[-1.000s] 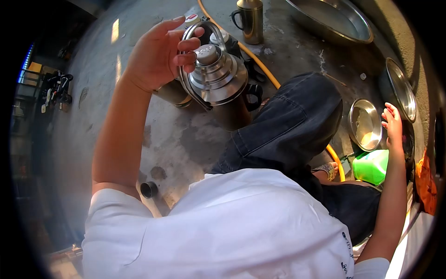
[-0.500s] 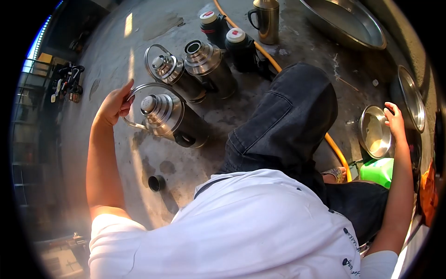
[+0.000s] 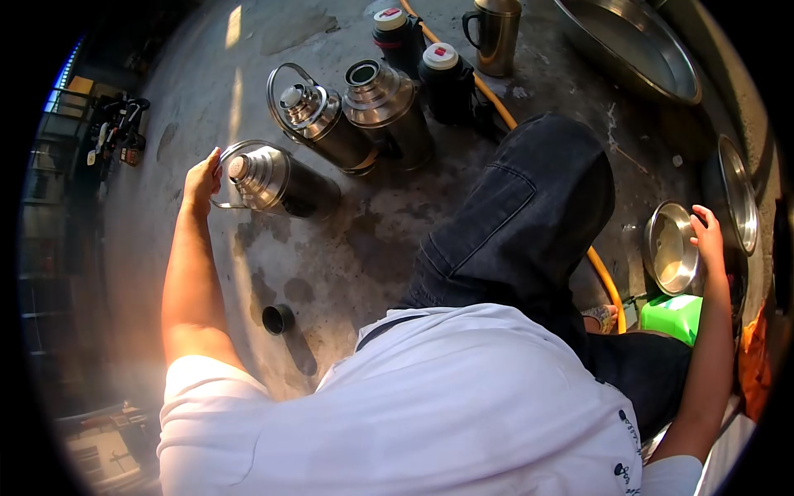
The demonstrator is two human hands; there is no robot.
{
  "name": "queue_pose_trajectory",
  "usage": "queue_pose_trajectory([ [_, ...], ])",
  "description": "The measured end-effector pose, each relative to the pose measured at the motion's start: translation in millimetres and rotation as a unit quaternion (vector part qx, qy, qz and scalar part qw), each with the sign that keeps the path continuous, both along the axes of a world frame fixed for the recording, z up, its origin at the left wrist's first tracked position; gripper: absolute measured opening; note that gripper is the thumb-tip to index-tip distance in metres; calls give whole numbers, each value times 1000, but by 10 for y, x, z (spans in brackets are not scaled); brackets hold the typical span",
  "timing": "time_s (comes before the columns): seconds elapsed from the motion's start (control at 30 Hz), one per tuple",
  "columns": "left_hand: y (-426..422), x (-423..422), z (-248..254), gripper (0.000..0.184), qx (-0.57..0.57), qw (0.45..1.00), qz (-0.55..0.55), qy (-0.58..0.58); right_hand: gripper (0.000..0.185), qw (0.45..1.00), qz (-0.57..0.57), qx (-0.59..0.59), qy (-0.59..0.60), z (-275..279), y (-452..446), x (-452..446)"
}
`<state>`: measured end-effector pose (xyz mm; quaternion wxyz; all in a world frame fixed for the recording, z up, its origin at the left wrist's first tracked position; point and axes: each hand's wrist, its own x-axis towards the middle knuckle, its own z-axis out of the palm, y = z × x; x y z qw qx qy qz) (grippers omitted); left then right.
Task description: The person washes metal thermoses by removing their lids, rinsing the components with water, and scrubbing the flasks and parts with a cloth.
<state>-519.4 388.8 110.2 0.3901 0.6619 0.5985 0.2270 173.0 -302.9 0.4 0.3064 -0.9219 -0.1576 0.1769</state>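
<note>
My left hand (image 3: 202,178) is closed round the handle of a steel thermos flask (image 3: 285,183) with a pale stopper in its neck. Beyond it stand a second steel flask (image 3: 327,124) with its handle raised and a third flask (image 3: 389,116) whose mouth is uncovered. On the right, my right hand (image 3: 707,233) hangs with fingers apart and slightly bent, holding nothing. It is beside a small steel bowl (image 3: 671,248) with some liquid in it. A small dark cup (image 3: 279,319) sits on the floor near my left forearm.
Two black jugs with white lids (image 3: 442,78) and a steel jug (image 3: 498,41) stand farther back, along an orange hose (image 3: 488,95). A large steel basin (image 3: 633,50), another basin (image 3: 738,194) and a green container (image 3: 672,318) are at the right.
The flask in my left hand has moved left and away from me, farther from the other two flasks. My right hand stays near the bowl, its fingers still apart.
</note>
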Motion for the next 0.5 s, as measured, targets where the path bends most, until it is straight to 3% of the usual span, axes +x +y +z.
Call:
queue_pose_trajectory([
  [0.17,235,-93,-99,36,12,999,42,-5,32,999,-8,-1,-38,194,333,-384],
  [0.4,337,-124,-115,33,-38,999,-16,25,30,998,32,51,-11,617,684,-809],
  [0.47,635,-156,-245,29,107,978,-25,176,31,997,44,61,-16,707,734,-849],
  [0.5,581,-8,-177,29,111,978,-28,173,31,992,91,83,-33,732,736,-863],
])
